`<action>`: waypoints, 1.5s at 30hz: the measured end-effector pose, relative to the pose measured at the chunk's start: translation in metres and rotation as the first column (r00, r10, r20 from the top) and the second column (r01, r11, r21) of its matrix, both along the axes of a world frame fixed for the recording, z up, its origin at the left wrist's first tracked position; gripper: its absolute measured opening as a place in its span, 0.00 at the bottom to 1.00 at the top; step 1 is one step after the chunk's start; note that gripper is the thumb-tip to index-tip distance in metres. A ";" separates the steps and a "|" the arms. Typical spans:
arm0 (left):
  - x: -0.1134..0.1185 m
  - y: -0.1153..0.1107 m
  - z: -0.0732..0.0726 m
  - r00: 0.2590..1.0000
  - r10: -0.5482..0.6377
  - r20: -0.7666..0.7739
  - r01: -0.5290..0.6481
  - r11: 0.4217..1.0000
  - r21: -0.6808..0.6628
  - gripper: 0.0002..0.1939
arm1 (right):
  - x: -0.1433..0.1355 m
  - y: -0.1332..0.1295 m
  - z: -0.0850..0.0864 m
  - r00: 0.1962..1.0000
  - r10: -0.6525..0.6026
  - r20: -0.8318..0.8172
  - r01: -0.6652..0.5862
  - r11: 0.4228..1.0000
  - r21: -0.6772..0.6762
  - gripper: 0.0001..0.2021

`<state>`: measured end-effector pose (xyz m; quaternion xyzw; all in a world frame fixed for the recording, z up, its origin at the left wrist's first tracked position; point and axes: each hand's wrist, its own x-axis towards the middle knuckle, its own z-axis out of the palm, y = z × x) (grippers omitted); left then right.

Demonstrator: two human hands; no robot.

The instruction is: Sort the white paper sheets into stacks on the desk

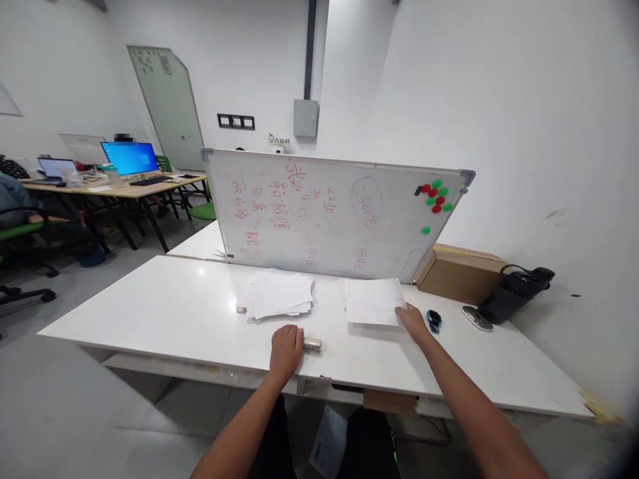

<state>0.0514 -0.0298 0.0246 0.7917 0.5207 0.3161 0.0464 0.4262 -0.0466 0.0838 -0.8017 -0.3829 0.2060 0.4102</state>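
Observation:
My left hand point(286, 350) is closed over a silvery stapler-like tool point(313, 344) near the desk's front edge. Only its right end pokes out from under my fingers; the rest is hidden. With my right hand point(412, 321) I pinch the lower right corner of a white paper sheet point(374, 301), which lies over other papers just showing at its left side. Left of it, beyond my left hand, is a messy stack of white paper point(279, 295). A small light object point(241, 309) sticks out at the stack's left edge.
A whiteboard point(344, 213) with red writing and round magnets stands along the desk's back. On the right are a cardboard box point(459, 274), a black bottle point(516, 296), a mouse point(478, 318) and a watch point(434, 320). The white desk point(164, 313) ends close before my legs.

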 end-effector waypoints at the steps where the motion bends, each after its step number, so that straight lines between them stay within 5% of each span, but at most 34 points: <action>1: 0.000 0.000 0.000 1.000 -0.004 0.005 0.003 1.000 0.007 0.18 | 0.001 0.011 0.001 1.000 -0.008 0.026 0.008 1.000 0.000 0.26; 4: 0.000 0.001 0.000 1.000 -0.010 0.027 0.010 1.000 0.019 0.18 | -0.010 0.025 -0.008 0.954 -0.155 0.258 0.140 0.987 0.075 0.36; 6: 0.000 0.001 -0.001 0.999 -0.016 0.041 0.015 1.000 0.019 0.18 | -0.026 0.022 -0.026 0.839 -0.283 0.465 0.243 0.959 0.145 0.37; 10: 0.000 0.003 -0.004 0.998 -0.031 0.057 0.030 0.999 0.017 0.19 | -0.060 0.005 -0.069 0.739 -0.252 0.625 0.259 0.962 0.082 0.30; 13: -0.001 0.004 -0.004 0.997 -0.044 0.057 0.043 0.999 0.009 0.19 | -0.073 -0.004 -0.086 0.712 -0.238 0.661 0.278 0.959 0.046 0.29; 24: 0.000 0.004 0.003 0.998 -0.052 0.018 0.052 0.999 -0.005 0.19 | -0.077 -0.005 -0.077 0.719 -0.132 0.682 0.282 0.953 -0.113 0.28; 30: 0.000 0.003 0.002 0.999 -0.023 0.025 0.023 1.000 0.009 0.18 | -0.080 -0.007 -0.077 0.705 -0.118 0.699 0.239 0.968 -0.078 0.28; 38: -0.002 0.010 -0.020 0.995 -0.007 0.096 0.000 0.997 0.071 0.15 | -0.074 -0.001 -0.089 0.630 -0.129 0.766 0.283 0.957 -0.071 0.27; 45: 0.000 0.009 -0.009 0.999 -0.036 0.027 0.036 0.999 0.022 0.17 | -0.074 0.000 -0.086 0.680 -0.150 0.718 0.259 0.965 -0.044 0.27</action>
